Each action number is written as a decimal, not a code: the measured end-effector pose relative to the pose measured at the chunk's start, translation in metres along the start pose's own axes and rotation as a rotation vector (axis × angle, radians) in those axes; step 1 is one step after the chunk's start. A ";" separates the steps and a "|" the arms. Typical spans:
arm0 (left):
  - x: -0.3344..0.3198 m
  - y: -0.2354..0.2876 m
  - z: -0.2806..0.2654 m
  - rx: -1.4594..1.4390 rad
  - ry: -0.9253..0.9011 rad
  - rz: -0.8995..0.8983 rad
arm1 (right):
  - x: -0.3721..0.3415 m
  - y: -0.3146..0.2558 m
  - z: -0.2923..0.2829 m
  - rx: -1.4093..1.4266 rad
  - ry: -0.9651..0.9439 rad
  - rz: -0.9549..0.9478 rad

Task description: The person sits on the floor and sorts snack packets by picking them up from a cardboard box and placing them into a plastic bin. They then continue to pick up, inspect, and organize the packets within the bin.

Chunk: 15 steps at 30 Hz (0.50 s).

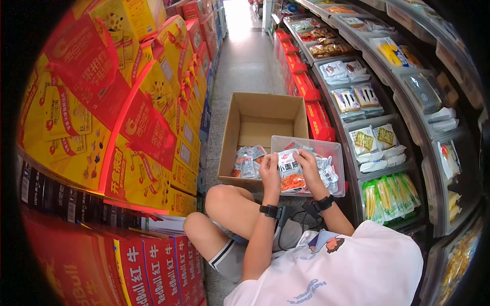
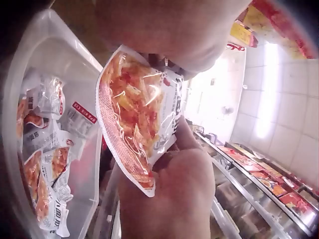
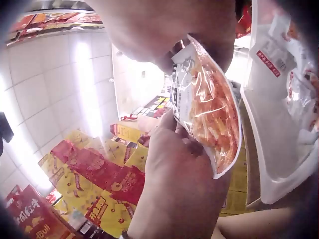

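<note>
A small snack packet (image 1: 290, 179) with a white top and orange-red food showing below is held upright between both hands. My left hand (image 1: 270, 173) pinches its left edge, and my right hand (image 1: 309, 168) grips the opposite edge. In the left wrist view the packet's (image 2: 134, 107) clear window faces the camera. Just beyond the hands stands a translucent plastic bin (image 1: 336, 153) holding similar packets (image 1: 326, 171). Behind and left of it, an open cardboard carton (image 1: 265, 127) has more packets (image 1: 247, 159) at its near left corner.
Shelving with clear trays of wrapped snacks (image 1: 390, 196) runs along the right. On the left are stacked yellow-and-red cartons (image 1: 148, 117) and Red Bull boxes (image 1: 158, 270). Red boxes (image 1: 319, 121) line the shelf foot. A tiled aisle (image 1: 242, 66) stretches ahead. The person's bent knees (image 1: 224, 199) are close below.
</note>
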<state>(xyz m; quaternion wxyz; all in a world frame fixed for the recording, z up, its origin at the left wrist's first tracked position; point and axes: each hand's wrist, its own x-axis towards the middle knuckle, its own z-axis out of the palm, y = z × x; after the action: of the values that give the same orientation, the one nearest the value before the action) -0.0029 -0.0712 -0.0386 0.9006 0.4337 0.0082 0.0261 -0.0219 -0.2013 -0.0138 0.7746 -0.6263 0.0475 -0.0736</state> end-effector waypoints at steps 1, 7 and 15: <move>0.001 -0.001 -0.001 -0.042 0.013 -0.034 | -0.002 -0.004 0.002 0.025 0.000 0.018; -0.002 0.006 0.002 -0.175 0.027 -0.098 | -0.001 -0.001 0.002 0.114 -0.016 0.057; -0.002 0.009 0.001 -0.042 0.033 -0.045 | -0.001 0.004 -0.001 0.120 -0.036 0.083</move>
<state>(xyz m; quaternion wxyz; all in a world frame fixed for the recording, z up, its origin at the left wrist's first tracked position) -0.0052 -0.0668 -0.0307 0.9096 0.4140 0.0323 0.0133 -0.0227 -0.2018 -0.0178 0.8140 -0.5772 0.0551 -0.0330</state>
